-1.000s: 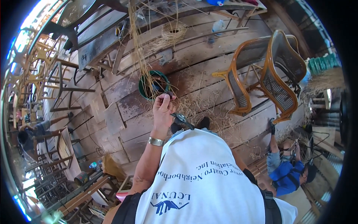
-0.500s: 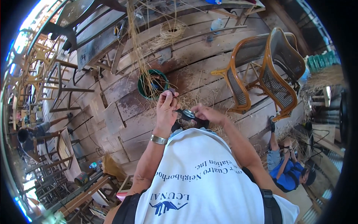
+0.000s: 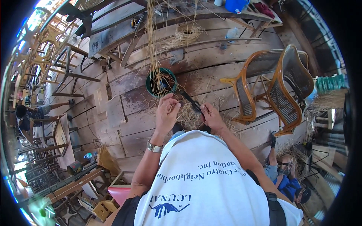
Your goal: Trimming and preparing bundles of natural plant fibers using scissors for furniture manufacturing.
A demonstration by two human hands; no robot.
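My right hand grips one end of a narrow black strap-like object, its thumb pressed on top. The object slants up and left from the hand, its far end free just beyond my left fingers. My left hand is beside it, palm partly up, fingers curled toward the thumb. Whatever those fingers hold, if anything, is too small to make out. A dark green bucket stands on the floor just beyond my left hand, with long straw-coloured strips rising out of it.
Loose strips litter the plank floor. Two rattan-framed chairs stand to the right. A workbench and a coil of strips are ahead. One person sits at lower right, another is far left.
The black object has swung from low between my hands to point up and left. My left hand has come down slightly, and its fingers no longer pinch the dark end. The view has shifted.
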